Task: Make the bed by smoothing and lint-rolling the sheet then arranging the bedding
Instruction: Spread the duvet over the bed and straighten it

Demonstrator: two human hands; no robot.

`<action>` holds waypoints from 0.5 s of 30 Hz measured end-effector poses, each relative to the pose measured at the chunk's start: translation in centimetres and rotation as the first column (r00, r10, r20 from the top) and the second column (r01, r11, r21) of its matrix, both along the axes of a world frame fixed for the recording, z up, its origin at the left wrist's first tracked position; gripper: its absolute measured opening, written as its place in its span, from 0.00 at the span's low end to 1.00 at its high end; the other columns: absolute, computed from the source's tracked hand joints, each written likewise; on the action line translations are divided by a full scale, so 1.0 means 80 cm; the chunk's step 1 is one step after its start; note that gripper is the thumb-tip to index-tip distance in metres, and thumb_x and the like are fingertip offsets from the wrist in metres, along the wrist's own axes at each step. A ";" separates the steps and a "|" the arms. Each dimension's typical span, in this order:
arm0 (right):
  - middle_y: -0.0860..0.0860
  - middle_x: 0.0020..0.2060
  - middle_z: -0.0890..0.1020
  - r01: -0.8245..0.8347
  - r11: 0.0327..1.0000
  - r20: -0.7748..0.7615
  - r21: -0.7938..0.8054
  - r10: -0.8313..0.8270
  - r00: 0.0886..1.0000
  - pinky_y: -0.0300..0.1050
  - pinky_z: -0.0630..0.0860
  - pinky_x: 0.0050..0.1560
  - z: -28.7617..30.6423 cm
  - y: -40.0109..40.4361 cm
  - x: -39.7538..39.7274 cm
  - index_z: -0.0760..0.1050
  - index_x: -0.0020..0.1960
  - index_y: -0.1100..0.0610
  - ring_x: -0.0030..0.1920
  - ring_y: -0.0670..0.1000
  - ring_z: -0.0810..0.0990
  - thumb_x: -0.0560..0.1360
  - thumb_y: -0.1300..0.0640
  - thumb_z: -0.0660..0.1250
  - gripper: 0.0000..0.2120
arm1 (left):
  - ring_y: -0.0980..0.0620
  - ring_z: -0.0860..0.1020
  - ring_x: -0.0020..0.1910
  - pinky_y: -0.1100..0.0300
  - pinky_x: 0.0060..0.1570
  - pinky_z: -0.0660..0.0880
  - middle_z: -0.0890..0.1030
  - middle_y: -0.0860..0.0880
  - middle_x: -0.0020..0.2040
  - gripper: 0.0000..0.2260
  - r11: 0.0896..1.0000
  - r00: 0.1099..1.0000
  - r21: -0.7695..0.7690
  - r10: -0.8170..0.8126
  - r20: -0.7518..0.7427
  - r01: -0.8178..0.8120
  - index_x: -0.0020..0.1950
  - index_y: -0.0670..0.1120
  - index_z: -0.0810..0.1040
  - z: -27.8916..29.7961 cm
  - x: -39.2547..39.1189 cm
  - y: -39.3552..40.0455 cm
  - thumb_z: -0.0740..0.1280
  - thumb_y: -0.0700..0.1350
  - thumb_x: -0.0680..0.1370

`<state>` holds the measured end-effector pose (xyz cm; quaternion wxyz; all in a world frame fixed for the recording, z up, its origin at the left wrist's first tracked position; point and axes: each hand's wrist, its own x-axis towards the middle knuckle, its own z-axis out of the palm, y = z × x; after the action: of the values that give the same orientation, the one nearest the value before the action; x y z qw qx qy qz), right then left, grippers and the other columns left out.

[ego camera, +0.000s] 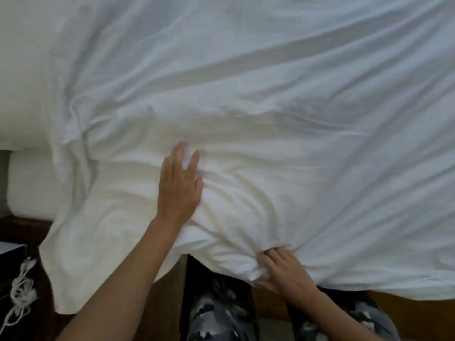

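The job looks to be in its last stage, arranging the bedding, though that is a judgement from how things lie; a white duvet [270, 94] covers nearly the whole bed, spread from the near edge to the far side, so any smoothing or lint-rolling of the sheet beneath cannot be checked, and no lint roller is in sight. What is left seems to be evening out the cover: long diagonal creases run across its right half, a thick bunch of cloth sits at the near edge, and a loose corner hangs down at the left over the wooden bed frame [418, 313]. The left hand [178, 185] lies flat on the bunch with fingers straight, pressing and gripping nothing; the right hand [283, 271] has fingers curled into the duvet's near edge, its grip closed on a fold. A pillow [32, 185] lies at the left, partly under the cover.
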<state>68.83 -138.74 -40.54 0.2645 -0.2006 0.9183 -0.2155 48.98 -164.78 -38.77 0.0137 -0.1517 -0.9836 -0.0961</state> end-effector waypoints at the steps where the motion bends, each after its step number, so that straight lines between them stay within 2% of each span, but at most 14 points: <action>1: 0.49 0.47 0.79 0.010 1.000 -0.035 0.004 -0.010 0.999 0.42 0.68 0.50 0.003 0.016 0.003 0.74 0.53 0.52 0.46 0.51 0.75 0.67 0.35 0.65 0.24 | 0.36 0.66 0.71 0.39 0.68 0.64 0.66 0.33 0.72 0.20 1.000 0.996 0.013 -0.017 0.084 0.016 0.71 0.40 0.70 -0.009 0.030 0.028 0.59 0.42 0.79; 5: 0.56 0.55 0.79 0.037 0.999 -0.215 -0.035 -0.044 0.976 0.49 0.67 0.62 0.008 0.110 0.014 0.73 0.60 0.58 0.56 0.56 0.73 0.72 0.37 0.65 0.27 | 0.38 0.65 0.71 0.38 0.68 0.62 0.67 0.35 0.72 0.22 0.997 0.947 -0.060 0.055 0.317 -0.037 0.70 0.39 0.72 -0.021 0.122 0.113 0.56 0.46 0.79; 9: 0.61 0.63 0.76 0.054 0.998 -0.293 0.010 -0.049 0.955 0.56 0.66 0.67 0.000 0.233 0.025 0.70 0.65 0.60 0.65 0.60 0.71 0.76 0.40 0.64 0.28 | 0.37 0.64 0.72 0.38 0.70 0.60 0.65 0.34 0.73 0.25 0.994 0.910 -0.094 -0.020 0.413 0.064 0.71 0.38 0.69 -0.023 0.180 0.180 0.56 0.50 0.79; 12: 0.62 0.69 0.71 0.166 0.970 -0.240 0.176 -0.121 0.963 0.61 0.63 0.69 -0.002 0.331 0.030 0.66 0.70 0.58 0.70 0.61 0.67 0.77 0.39 0.59 0.30 | 0.36 0.61 0.73 0.38 0.70 0.58 0.61 0.33 0.74 0.29 0.994 0.862 -0.081 -0.017 0.507 0.067 0.73 0.39 0.66 -0.029 0.207 0.237 0.56 0.55 0.78; 15: 0.63 0.72 0.65 0.352 0.856 -0.092 0.377 -0.344 0.935 0.66 0.62 0.66 0.006 0.420 0.033 0.64 0.73 0.57 0.72 0.64 0.63 0.75 0.33 0.55 0.36 | 0.34 0.60 0.73 0.36 0.69 0.61 0.60 0.31 0.74 0.29 0.996 0.831 -0.072 0.000 0.557 0.049 0.74 0.38 0.63 -0.025 0.223 0.304 0.55 0.55 0.78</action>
<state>71.45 -105.13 -40.05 0.2459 0.0227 0.9664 -0.0715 66.80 -140.43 -40.80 -0.2803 -0.1303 -0.9463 -0.0954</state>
